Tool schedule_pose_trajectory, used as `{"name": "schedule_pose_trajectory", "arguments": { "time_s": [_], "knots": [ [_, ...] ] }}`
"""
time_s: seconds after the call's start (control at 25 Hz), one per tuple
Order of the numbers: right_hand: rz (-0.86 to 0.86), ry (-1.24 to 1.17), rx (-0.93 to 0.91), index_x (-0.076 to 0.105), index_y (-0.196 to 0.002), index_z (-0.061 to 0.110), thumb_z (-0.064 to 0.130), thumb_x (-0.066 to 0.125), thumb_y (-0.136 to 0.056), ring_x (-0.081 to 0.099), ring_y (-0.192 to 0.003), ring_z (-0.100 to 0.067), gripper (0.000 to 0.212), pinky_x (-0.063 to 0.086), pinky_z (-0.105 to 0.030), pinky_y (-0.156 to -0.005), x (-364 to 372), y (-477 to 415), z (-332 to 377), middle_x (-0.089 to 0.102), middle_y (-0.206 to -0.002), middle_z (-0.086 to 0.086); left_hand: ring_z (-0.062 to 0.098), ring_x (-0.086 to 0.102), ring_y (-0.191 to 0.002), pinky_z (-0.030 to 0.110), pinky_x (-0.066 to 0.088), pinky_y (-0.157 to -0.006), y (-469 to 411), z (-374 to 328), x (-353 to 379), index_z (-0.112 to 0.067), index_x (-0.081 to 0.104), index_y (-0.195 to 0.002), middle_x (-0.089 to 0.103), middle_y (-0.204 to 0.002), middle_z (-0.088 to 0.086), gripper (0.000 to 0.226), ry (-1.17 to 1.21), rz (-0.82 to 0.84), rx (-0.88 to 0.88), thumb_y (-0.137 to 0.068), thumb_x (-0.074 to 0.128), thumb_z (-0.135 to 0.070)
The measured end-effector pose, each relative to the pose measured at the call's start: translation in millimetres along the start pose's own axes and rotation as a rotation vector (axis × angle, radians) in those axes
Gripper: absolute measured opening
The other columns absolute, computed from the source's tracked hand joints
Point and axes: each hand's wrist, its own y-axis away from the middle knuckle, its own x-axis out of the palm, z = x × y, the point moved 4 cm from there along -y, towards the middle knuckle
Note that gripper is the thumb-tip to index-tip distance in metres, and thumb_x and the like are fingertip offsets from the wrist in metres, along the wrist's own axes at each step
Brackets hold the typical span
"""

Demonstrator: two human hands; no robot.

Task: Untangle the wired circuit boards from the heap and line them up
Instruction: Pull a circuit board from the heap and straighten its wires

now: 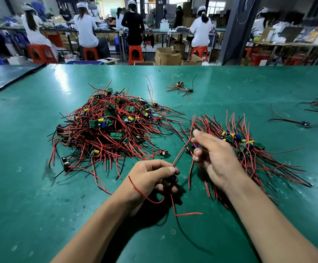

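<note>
Sorting between heap and row
One board is gripped in the left hand, wires held clear of the heap; a second board is pinched by the right hand at the row's edge on the desk, likely for alignment

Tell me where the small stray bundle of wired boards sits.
Head view: the small stray bundle lies alone toward the far edge of the table, near the middle, beyond and right of the tangled heap and behind the lined-up row.
</note>
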Motion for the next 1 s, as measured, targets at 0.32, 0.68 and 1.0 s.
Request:
{"name": "schedule_pose_trajectory", "arguments": {
  "time_s": [0.32,0.68,1.0],
  "knots": [
    [0.466,0.435,0.144,0.077,-0.1,0.012,0.032,0.074,-0.084,0.05,-0.053,-0.014,0.026,0.038,-0.017,-0.042,22.9,23.7,-21.4,0.065,-0.072,-0.003,0.021,0.065,-0.05,0.022,0.053,-0.048,-4.6,1.9,-2.8,-0.01,0.074,-0.07,0.068,-0.07,0.013,0.027,0.046,-0.082,0.053,-0.092,0.059,-0.006],
    [0.178,0.443,-0.013,0.076,-0.086,0.01,0.019,0.062,-0.098,0.038,-0.041,-0.008,0.02,0.031,-0.018,-0.039,9.5,9.3,-10.6,0.042,-0.048,0.004,0.021,0.063,-0.049,0.022,0.046,-0.049,-5.2,0.4,-0.7,-0.012,0.077,-0.069,0.066,-0.064,0.011,0.021,-0.069,-0.024,0.033,-0.087,0.066,-0.009],
    [-0.005,0.005,0.087,0.066,-0.078,0.003,0.02,0.054,-0.101,0.03,-0.035,-0.005,0.032,0.023,-0.018,-0.034,7.2,5.4,-0.9,0.044,-0.054,0.004,0.02,0.063,-0.051,0.027,0.043,-0.057,-3.2,-2.5,4.2,-0.01,0.077,-0.071,0.067,-0.064,0.009,0.01,-0.055,0.023,0.001,-0.078,0.074,-0.017]
  ]
}}
